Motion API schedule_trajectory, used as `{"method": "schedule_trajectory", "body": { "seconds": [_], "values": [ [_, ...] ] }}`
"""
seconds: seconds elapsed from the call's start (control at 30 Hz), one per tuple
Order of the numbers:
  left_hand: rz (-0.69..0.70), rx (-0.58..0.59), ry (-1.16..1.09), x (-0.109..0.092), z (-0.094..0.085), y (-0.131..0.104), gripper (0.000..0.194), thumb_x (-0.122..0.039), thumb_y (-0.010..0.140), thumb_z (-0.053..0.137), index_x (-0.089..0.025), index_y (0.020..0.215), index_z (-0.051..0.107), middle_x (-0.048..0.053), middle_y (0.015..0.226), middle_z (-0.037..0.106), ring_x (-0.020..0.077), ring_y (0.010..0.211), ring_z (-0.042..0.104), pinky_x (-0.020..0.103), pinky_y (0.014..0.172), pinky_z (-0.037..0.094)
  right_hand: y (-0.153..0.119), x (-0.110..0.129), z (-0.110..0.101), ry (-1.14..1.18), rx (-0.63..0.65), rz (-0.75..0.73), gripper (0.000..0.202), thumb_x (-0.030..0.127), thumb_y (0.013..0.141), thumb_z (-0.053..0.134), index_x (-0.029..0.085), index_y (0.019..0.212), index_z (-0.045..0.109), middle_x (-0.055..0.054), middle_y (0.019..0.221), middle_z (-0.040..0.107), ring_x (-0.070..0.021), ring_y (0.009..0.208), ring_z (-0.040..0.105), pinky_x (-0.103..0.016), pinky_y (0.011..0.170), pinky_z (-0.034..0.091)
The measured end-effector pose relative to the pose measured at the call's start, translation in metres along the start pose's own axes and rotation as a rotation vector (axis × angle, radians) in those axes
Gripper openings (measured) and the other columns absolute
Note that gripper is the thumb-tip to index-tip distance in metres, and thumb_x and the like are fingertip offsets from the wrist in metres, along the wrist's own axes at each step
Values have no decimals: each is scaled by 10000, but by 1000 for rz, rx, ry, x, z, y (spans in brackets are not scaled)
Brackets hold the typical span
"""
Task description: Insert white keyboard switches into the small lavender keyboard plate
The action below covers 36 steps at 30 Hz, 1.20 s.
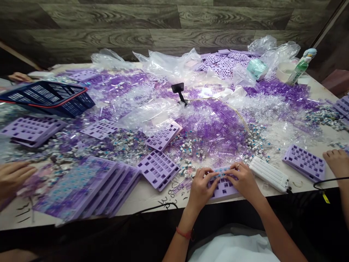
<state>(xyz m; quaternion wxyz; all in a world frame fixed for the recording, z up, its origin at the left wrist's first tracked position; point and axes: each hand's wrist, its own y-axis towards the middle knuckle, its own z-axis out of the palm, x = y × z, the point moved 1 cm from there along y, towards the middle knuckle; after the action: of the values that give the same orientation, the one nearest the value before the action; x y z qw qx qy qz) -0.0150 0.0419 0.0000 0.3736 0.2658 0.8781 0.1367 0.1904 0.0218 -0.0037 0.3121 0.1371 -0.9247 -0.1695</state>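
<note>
In front of me at the table's near edge lies a purple keyboard plate (225,188) with square holes. Small white-and-blue key switches (221,169) line its far row. My left hand (200,185) bends over the plate's left side, thumb and fingers drawn together at the switches. From the right, my right hand (243,180) reaches over the same row, its fingertips also closed and almost meeting the left ones. Whatever is pinched between the fingertips is too small to make out. Loose switches (188,149) and clear purple keycaps (218,127) are heaped just beyond the plate.
Stacked filled keyboards (89,185) and bare plates (159,169) stand to my left. A white bar-shaped object (269,174) and more plates (304,162) lie right. Farther off are a blue basket (49,98), black stand (178,91), plastic bags (171,65) and bottle (301,67). Other people's hands show at both sides.
</note>
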Motion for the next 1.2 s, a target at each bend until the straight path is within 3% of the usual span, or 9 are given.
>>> {"method": "schedule_trajectory", "body": {
  "seconds": [0.5, 0.87, 1.03, 1.2],
  "values": [
    [-5, -4, -9, 1, 2, -2, 142, -258, 959, 652, -222, 1082, 713, 65, 1013, 652, 207, 967, 617, 364, 857, 549, 2, 7, -7, 18, 33, 15, 128, 193, 884, 761, 259, 994, 765, -36, 914, 669, -221, 925, 616, -377, 861, 465],
    [0, -19, 6, -2, 3, -3, 127, -219, 942, 647, -212, 1061, 689, 61, 1010, 643, 206, 962, 608, 362, 859, 544, 1, 19, -5, -86, 43, -73, 137, 200, 929, 709, 257, 1043, 759, -42, 928, 688, -210, 931, 604, -363, 843, 421],
    [41, 22, 145, -9, 2, -3, 130, -218, 928, 633, -204, 1044, 692, 84, 1017, 649, 233, 973, 612, 382, 848, 556, 2, 25, -4, -188, 52, -120, 169, 195, 927, 712, 249, 1082, 750, -49, 924, 694, -210, 925, 605, -359, 814, 396],
    [63, 134, 402, -25, 1, -9, 236, -198, 954, 589, -197, 1174, 675, 127, 1135, 693, 281, 1028, 635, 432, 843, 563, 3, 31, -6, -246, 138, -123, 204, 170, 916, 704, 236, 1108, 729, -65, 959, 711, -233, 955, 603, -377, 820, 401]
  ]
}}
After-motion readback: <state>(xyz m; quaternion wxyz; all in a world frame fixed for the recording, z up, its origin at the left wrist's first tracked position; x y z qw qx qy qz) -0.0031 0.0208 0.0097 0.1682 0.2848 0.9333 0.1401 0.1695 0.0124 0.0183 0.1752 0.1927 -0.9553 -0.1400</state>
